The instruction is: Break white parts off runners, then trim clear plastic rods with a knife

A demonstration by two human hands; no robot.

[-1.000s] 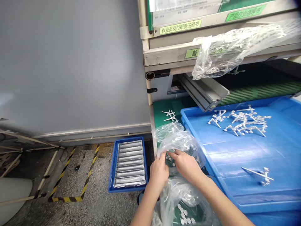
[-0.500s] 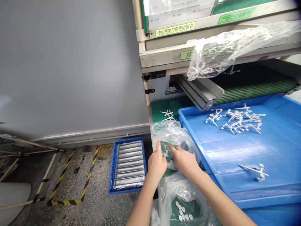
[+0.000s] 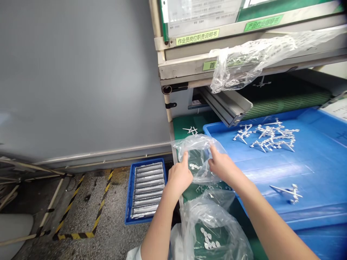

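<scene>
Both my hands hold a clear plastic bag (image 3: 196,151) above the green bench top, beside the left end of a big blue tray (image 3: 271,169). My left hand (image 3: 179,175) pinches the bag's left edge, thumb up. My right hand (image 3: 222,164) grips its right side with the fingers curled into the plastic. A few small white plastic pieces (image 3: 193,166) lie inside the bag. A second clear bag (image 3: 214,227) with several small white pieces sits open just below my forearms.
White moulded plastic sprues (image 3: 267,139) lie in the blue tray, one more (image 3: 287,190) nearer me. A third plastic bag (image 3: 249,57) hangs from the shelf above. On the floor to the left stands a small blue tray of silver strips (image 3: 148,187), by yellow-black tape.
Both hands have lifted the bag up and away from me, and have spread apart on it. The view has shifted a little to the right.
</scene>
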